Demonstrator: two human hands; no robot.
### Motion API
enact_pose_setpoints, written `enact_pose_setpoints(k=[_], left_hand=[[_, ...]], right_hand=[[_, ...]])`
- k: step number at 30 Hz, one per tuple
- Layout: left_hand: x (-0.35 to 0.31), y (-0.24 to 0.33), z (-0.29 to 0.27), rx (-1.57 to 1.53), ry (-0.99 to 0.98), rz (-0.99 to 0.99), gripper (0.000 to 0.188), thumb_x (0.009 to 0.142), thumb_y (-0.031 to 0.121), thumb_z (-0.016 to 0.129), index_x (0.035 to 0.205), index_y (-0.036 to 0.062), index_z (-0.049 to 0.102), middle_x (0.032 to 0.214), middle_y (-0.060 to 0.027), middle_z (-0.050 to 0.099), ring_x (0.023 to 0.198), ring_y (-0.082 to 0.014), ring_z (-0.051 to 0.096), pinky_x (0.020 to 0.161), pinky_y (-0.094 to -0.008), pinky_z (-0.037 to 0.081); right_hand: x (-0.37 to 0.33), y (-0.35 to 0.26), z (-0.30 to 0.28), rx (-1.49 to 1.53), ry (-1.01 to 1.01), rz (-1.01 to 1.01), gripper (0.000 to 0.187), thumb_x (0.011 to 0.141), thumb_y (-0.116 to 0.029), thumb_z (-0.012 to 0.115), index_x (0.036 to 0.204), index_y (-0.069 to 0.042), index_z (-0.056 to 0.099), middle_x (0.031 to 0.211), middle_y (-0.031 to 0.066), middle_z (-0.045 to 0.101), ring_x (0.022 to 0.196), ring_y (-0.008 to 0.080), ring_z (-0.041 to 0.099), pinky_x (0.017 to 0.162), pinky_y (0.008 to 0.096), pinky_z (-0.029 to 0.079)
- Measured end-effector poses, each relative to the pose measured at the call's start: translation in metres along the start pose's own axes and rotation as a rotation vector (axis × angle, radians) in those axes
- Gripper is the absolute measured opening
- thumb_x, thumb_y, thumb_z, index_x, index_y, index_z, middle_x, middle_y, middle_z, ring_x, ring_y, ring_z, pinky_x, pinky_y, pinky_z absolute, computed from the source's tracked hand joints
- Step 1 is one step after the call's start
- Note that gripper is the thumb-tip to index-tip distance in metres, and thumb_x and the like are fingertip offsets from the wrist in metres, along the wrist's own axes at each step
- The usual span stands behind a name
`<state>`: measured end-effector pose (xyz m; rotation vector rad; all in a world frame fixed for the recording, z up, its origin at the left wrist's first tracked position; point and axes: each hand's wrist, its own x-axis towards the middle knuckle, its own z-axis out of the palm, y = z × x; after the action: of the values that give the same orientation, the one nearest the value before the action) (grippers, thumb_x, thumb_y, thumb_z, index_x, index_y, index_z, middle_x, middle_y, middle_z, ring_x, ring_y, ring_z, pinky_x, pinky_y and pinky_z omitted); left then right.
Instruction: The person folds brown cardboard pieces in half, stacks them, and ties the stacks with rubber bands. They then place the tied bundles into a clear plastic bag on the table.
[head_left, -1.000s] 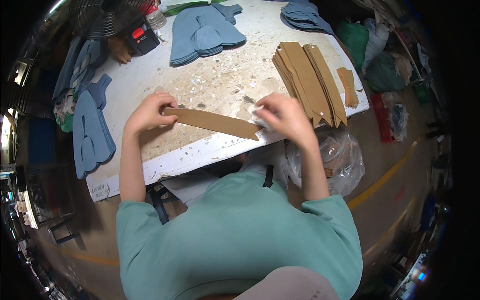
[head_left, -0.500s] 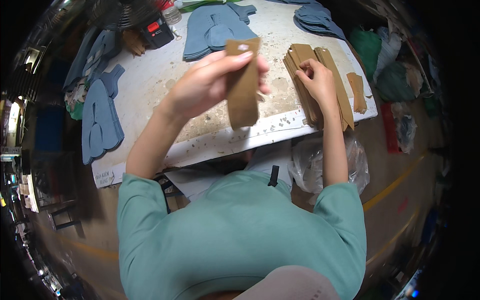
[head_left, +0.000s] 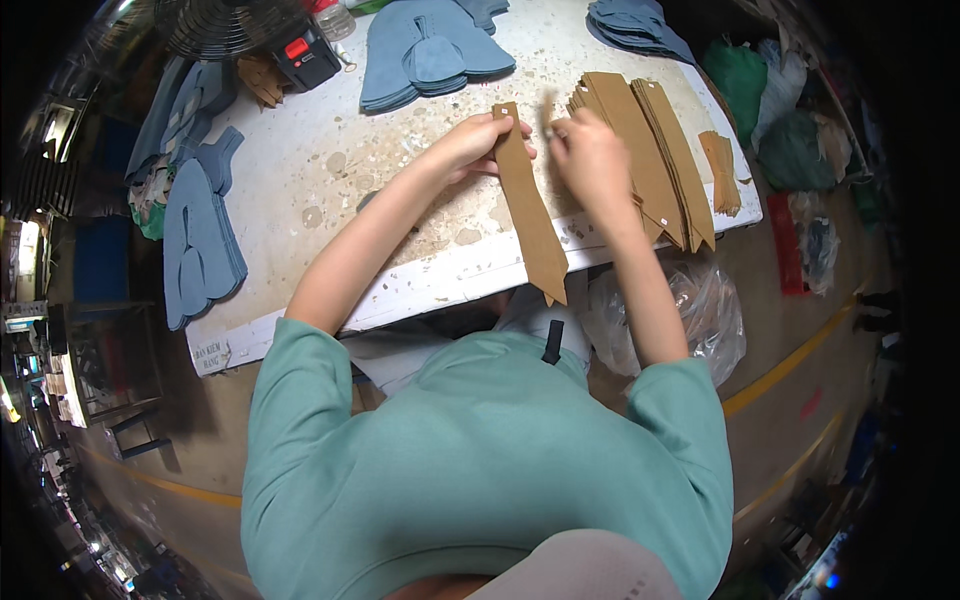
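Observation:
My left hand point(head_left: 480, 145) is closed round the upper end of long brown strips point(head_left: 525, 205), thumb on top near a small white sticker. Their notched, pointed lower ends hang over the table's near edge. Just to the right, my right hand point(head_left: 592, 160) has its fingers drawn together. A thin, blurred brown shape point(head_left: 548, 108) rises at its fingertips; I cannot make out what it is. Beside and partly behind that hand lies a stack of brown strips point(head_left: 640, 150), with another narrow stack point(head_left: 675, 165) along its right side.
Shorter brown pieces point(head_left: 718, 170) lie near the right edge of the stained white table point(head_left: 330, 225). Stacks of blue-grey cut pieces lie at the back point(head_left: 435, 50), back right point(head_left: 635, 30) and left point(head_left: 203, 235). A fan point(head_left: 215, 25) and a black-and-red box point(head_left: 305, 60) stand back left.
The strips in my left hand have swung from broad and foreshortened to lying lengthwise, lower and slightly right. My right hand has moved left from the brown stacks toward them.

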<state>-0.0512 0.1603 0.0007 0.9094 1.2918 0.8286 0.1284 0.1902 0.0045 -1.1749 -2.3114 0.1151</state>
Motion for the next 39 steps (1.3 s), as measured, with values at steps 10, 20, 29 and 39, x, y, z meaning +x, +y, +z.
enact_pose_setpoints(k=[10, 20, 29, 39], left_hand=[[-0.039, 0.041, -0.047, 0.059, -0.311, 0.222, 0.039, 0.099, 0.03, 0.045, 0.129, 0.0051, 0.054, 0.107, -0.0089, 0.066, 0.084, -0.008, 0.067, 0.068, -0.0172, 0.057], [0.008, 0.022, -0.016, 0.059, -0.082, 0.251, 0.036, 0.101, 0.028, 0.041, 0.126, 0.0058, 0.055, 0.108, -0.0089, 0.065, 0.086, -0.0125, 0.067, 0.071, -0.0213, 0.058], [0.046, 0.001, -0.028, 0.38, -0.01, 0.209, 0.028, 0.094, 0.021, 0.056, 0.115, 0.0054, 0.064, 0.1, -0.0071, 0.067, 0.081, -0.0141, 0.066, 0.07, -0.0257, 0.056], [0.042, -0.001, -0.031, 0.908, 0.474, 0.718, 0.028, 0.08, 0.024, 0.072, 0.105, 0.0109, 0.069, 0.086, -0.0066, 0.07, 0.077, -0.012, 0.064, 0.068, -0.0271, 0.052]], right_hand=[[-0.041, -0.044, 0.0, 1.252, -0.258, 0.259, 0.034, 0.094, -0.021, 0.058, 0.12, 0.0, 0.059, 0.1, 0.0105, 0.064, 0.09, 0.0182, 0.062, 0.083, 0.0281, 0.048], [-0.076, -0.02, -0.032, 0.539, -0.003, 0.321, 0.036, 0.088, -0.006, 0.056, 0.123, 0.003, 0.057, 0.107, 0.0262, 0.064, 0.099, 0.0322, 0.065, 0.087, 0.0358, 0.049], [-0.078, -0.032, -0.025, 0.47, -0.22, 0.37, 0.033, 0.086, -0.016, 0.06, 0.113, 0.002, 0.062, 0.09, 0.0285, 0.064, 0.084, 0.041, 0.064, 0.076, 0.0431, 0.051], [-0.086, -0.03, -0.026, 0.161, -0.006, 0.209, 0.027, 0.083, -0.012, 0.065, 0.106, 0.001, 0.063, 0.081, 0.0182, 0.063, 0.076, 0.0358, 0.063, 0.073, 0.0418, 0.05]])
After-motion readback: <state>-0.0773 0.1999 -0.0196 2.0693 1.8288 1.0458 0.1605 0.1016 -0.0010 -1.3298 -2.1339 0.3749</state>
